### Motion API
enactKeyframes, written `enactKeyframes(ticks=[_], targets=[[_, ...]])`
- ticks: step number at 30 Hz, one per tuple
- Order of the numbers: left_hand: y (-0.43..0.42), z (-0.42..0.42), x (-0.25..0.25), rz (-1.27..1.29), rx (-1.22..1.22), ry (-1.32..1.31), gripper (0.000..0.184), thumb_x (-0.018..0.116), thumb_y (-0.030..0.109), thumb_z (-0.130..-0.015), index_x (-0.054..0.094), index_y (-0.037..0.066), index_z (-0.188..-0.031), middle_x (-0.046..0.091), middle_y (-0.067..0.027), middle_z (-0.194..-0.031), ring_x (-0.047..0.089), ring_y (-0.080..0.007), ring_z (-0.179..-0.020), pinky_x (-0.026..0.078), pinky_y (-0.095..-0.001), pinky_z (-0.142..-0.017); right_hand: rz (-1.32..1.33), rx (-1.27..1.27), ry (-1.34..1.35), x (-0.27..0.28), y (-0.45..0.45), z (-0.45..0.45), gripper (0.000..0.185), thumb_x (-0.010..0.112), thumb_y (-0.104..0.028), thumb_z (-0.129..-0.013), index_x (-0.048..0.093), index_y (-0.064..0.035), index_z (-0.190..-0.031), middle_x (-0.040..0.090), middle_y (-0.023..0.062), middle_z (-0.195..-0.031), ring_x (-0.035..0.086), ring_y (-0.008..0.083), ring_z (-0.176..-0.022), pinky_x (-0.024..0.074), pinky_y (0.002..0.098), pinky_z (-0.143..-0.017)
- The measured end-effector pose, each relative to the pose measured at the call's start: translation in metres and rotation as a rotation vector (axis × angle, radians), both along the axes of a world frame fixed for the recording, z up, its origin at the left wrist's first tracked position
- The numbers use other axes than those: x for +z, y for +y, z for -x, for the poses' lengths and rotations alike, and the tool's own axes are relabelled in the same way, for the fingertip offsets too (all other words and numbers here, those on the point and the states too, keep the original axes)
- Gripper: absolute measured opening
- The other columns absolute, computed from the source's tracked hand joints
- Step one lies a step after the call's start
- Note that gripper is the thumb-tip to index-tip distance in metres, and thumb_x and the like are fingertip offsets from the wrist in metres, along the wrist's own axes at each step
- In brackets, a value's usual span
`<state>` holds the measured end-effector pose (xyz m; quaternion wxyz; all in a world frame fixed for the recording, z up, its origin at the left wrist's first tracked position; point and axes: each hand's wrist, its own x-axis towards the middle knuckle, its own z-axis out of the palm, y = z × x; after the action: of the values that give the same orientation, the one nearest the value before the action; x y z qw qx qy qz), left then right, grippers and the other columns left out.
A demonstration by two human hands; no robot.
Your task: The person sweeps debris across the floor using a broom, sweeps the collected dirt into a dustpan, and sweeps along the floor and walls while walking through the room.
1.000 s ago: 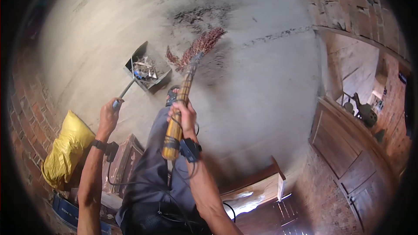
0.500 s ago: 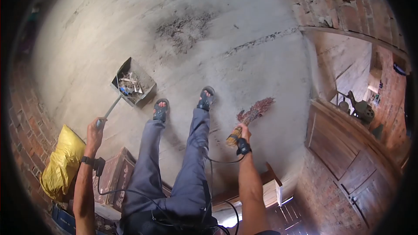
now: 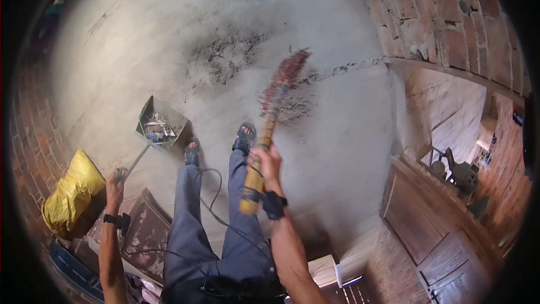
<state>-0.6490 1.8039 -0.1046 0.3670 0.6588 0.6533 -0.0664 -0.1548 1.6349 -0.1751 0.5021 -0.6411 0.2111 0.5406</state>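
Observation:
My left hand (image 3: 116, 183) is closed round the handle of a long-handled dustpan (image 3: 179, 135). The pan rests on the floor left of my feet and holds grey dirt and small scraps. My right hand (image 3: 267, 163) grips the yellow bound handle of a short hand broom (image 3: 274, 93), blurred by motion. Its reddish bristles point forward and away from me, over or near the floor; contact cannot be made out. A dirt pile (image 3: 225, 56) lies on the floor ahead, and a smaller patch of dirt (image 3: 298, 104) shows beside the bristles.
A yellow sack (image 3: 73, 191) leans by the brick wall at left, near a worn brown chest (image 3: 146, 225). At right stand a wooden cabinet (image 3: 427, 214) and a dark metal machine (image 3: 458, 174) by an opening. A black cable (image 3: 216, 197) loops across my legs.
My right hand has swung the broom forward and left, so the bristles now point farther up the floor. Dirt now shows beside them. My left hand still holds the dustpan.

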Motion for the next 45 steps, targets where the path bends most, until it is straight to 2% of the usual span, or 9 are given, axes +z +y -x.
enactKeyframes(ticks=[5,11,14,19,25,33,37,42,45], targets=[[-0.02,0.033,0.013,-0.066,0.114,-0.013,0.021,0.06,0.026,-0.105,0.068,0.007,-0.101,0.043,0.0091,-0.074,0.037,-0.0041,-0.065,0.031,-0.0245,-0.055,0.206,0.094,-0.304,-0.034,-0.072,-0.116,0.039,0.07,-0.006,-0.077,0.057,-0.0077,-0.114,0.061,0.0062,-0.072,0.059,0.018,-0.049,0.052,0.0345,-0.044],[-0.072,0.055,0.022,-0.024,0.178,0.06,0.022,0.061,0.025,-0.104,0.068,0.004,-0.104,0.053,0.0066,-0.077,0.044,-0.0054,-0.07,0.037,-0.026,-0.059,0.329,0.267,-0.246,-0.116,-0.022,-0.222,0.017,0.066,-0.012,-0.078,0.056,-0.0062,-0.066,0.055,0.001,-0.058,0.054,0.0138,-0.05,0.0461,0.0324,-0.049],[-0.088,0.03,0.031,0.116,0.398,0.079,0.024,0.062,0.026,-0.103,0.069,0.004,-0.107,0.058,0.0048,-0.083,0.051,-0.0062,-0.076,0.043,-0.0258,-0.065,0.143,0.426,-0.421,-0.144,-0.006,-0.136,0.017,0.07,-0.013,-0.077,0.058,-0.0052,-0.087,0.06,0.0035,-0.073,0.058,0.0147,-0.057,0.0492,0.0327,-0.051],[-0.125,0.048,0.014,0.165,0.468,0.035,0.027,0.061,0.028,-0.104,0.068,0.003,-0.111,0.061,0.0041,-0.089,0.053,-0.0065,-0.082,0.046,-0.0262,-0.072,0.183,0.567,-0.142,-0.044,0.031,-0.024,0.074,0.069,-0.005,-0.075,0.041,0.0018,-0.143,0.064,0.0102,-0.086,0.063,0.0154,-0.062,0.0519,0.0315,-0.053],[-0.136,0.008,0.033,0.116,0.501,-0.051,0.025,0.062,0.027,-0.104,0.065,0.003,-0.103,0.052,0.0073,-0.082,0.045,-0.0045,-0.075,0.04,-0.0226,-0.066,0.05,0.571,-0.349,-0.017,-0.023,-0.064,0.086,0.072,0.002,-0.074,0.035,-0.002,-0.152,0.064,0.0059,-0.084,0.063,0.015,-0.061,0.0539,0.0301,-0.052],[-0.159,-0.011,0.029,0.031,0.536,-0.064,0.028,0.06,0.029,-0.104,0.066,0.002,-0.104,0.056,0.0044,-0.085,0.046,-0.0074,-0.074,0.04,-0.0245,-0.065,0.239,0.501,-0.304,-0.118,0.079,-0.146,0.024,0.073,-0.01,-0.073,0.055,-0.0033,-0.086,0.059,0.004,-0.07,0.057,0.0153,-0.051,0.05,0.0351,-0.05],[-0.147,-0.025,0.035,0.067,0.562,-0.096,0.031,0.059,0.033,-0.105,0.066,0.003,-0.104,0.055,0.0069,-0.084,0.043,-0.0053,-0.072,0.037,-0.0225,-0.062,-0.036,0.559,-0.397,-0.121,0.055,-0.047,0.027,0.072,-0.009,-0.075,0.054,-0.0047,-0.095,0.061,0.004,-0.072,0.057,0.0147,-0.051,0.0504,0.033,-0.048],[-0.152,-0.003,0.009,-0.002,0.56,-0.143,0.028,0.062,0.033,-0.104,0.068,0.006,-0.105,0.047,0.0069,-0.074,0.04,-0.005,-0.064,0.032,-0.0231,-0.055,0.055,0.488,-0.119,-0.015,0.032,-0.033,0.079,0.074,-0.001,-0.078,0.04,-0.0045,-0.149,0.061,0.0054,-0.076,0.06,0.0162,-0.053,0.0524,0.0318,-0.046],[-0.151,0.015,0.002,0.043,0.563,-0.109,0.03,0.06,0.034,-0.104,0.067,0.006,-0.105,0.048,0.0072,-0.077,0.04,-0.0046,-0.067,0.033,-0.0229,-0.057,0.18,0.673,-0.414,-0.007,-0.022,-0.077,0.093,0.075,0.0,-0.077,0.028,-0.0044,-0.157,0.063,0.0064,-0.08,0.06,0.0148,-0.055,0.0526,0.0319,-0.046]])
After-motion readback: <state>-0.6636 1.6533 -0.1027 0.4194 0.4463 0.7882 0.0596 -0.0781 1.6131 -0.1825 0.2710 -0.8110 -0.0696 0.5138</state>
